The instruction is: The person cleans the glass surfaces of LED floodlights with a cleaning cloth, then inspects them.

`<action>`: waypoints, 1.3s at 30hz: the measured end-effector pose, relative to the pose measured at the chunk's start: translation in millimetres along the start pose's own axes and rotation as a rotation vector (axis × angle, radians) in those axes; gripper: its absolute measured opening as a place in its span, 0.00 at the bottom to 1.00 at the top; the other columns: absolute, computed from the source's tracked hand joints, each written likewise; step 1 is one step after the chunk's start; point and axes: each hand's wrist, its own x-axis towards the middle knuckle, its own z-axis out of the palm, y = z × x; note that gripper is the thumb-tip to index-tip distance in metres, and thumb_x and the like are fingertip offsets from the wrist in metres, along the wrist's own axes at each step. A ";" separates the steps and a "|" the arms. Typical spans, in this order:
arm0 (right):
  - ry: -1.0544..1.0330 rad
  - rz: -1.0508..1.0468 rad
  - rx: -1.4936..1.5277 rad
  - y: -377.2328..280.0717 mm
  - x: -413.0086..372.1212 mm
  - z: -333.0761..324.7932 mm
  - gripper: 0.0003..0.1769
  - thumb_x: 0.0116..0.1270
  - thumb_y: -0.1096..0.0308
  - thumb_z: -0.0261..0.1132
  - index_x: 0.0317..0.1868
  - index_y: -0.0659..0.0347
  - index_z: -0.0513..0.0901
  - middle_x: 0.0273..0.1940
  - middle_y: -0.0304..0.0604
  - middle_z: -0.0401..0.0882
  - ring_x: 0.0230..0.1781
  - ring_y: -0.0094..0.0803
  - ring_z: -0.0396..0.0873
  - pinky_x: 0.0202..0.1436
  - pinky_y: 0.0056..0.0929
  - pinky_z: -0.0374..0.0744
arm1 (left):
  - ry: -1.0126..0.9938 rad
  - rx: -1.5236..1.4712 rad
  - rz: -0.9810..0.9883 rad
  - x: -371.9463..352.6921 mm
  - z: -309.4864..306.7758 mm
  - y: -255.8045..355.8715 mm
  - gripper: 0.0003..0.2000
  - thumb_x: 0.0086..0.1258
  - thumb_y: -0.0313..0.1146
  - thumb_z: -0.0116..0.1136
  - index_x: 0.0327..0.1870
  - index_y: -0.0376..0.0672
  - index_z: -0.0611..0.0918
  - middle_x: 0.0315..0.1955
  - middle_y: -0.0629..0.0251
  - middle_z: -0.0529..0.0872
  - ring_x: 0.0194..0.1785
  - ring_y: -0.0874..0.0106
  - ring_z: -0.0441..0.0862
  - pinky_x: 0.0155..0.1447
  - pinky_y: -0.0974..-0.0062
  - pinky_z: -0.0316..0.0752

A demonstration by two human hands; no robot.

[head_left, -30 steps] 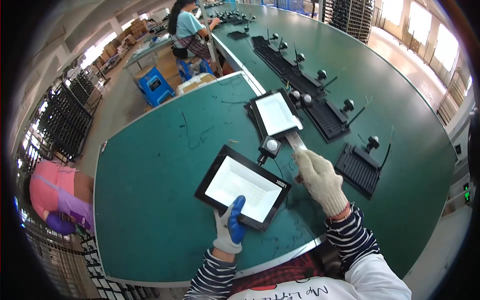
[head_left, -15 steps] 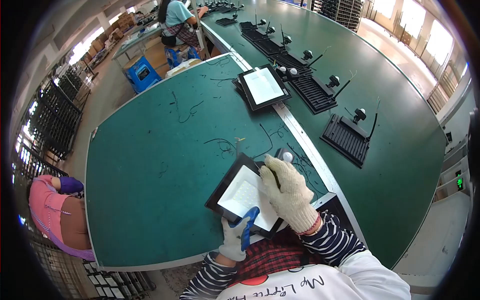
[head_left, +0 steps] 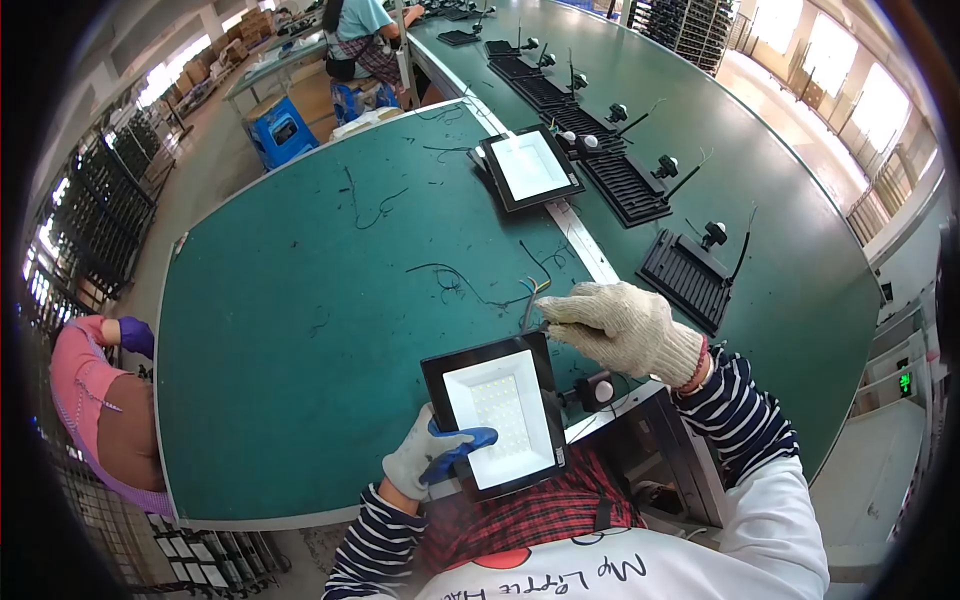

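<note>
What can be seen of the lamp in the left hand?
The lamp is rectangular: a flat black frame around a white recess with rows of small LEDs, apparently under glass. A pale mark sits near the frame's lower right corner. A black sensor with a pale dome juts out at right. A cable with coloured wire ends rises behind the top edge, close to the right hand. The left hand grips it, blue thumb across its upturned, slightly turned face.

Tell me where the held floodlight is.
In the head view, the floodlight sits just below centre, gripped by the left hand over the near edge of the green table.
</note>
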 end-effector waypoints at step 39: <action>-0.823 -0.417 -0.241 -101.3 97.7 15.8 0.16 0.72 0.54 0.65 0.54 0.50 0.88 0.47 0.41 0.89 0.47 0.42 0.88 0.46 0.41 0.86 | -0.301 0.820 0.092 8.6 -3.6 44.5 0.37 0.48 0.39 0.85 0.62 0.38 0.81 0.51 0.60 0.88 0.51 0.70 0.85 0.59 0.71 0.78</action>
